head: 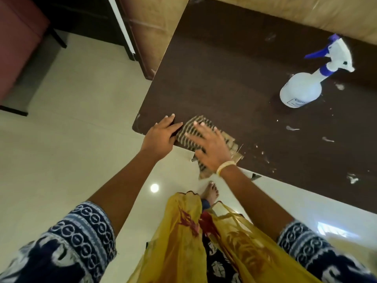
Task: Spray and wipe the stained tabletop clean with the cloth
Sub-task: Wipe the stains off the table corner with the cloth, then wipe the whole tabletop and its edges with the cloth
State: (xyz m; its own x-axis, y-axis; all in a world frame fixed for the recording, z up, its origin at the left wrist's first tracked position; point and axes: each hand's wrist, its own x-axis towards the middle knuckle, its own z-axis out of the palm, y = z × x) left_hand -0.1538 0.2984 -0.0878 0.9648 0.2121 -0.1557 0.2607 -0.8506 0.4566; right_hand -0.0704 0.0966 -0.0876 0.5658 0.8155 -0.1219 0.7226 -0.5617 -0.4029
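Note:
A dark brown tabletop (224,78) carries white smears and specks along its right side (291,128). A striped tan and dark cloth (190,131) lies at the table's near edge and hangs partly over it. My right hand (210,146) presses flat on the cloth with straight, spread fingers. My left hand (161,137) rests on the table's near left corner, just left of the cloth, thumb touching it. A white spray bottle (302,88) with a blue trigger stands upright at the right, apart from both hands.
A tan sofa (285,11) borders the table's far side. The floor (71,139) is pale glossy tile. A dark cabinet (85,15) and a reddish seat (18,37) stand at the far left. My bare foot (210,193) and yellow garment are below the table edge.

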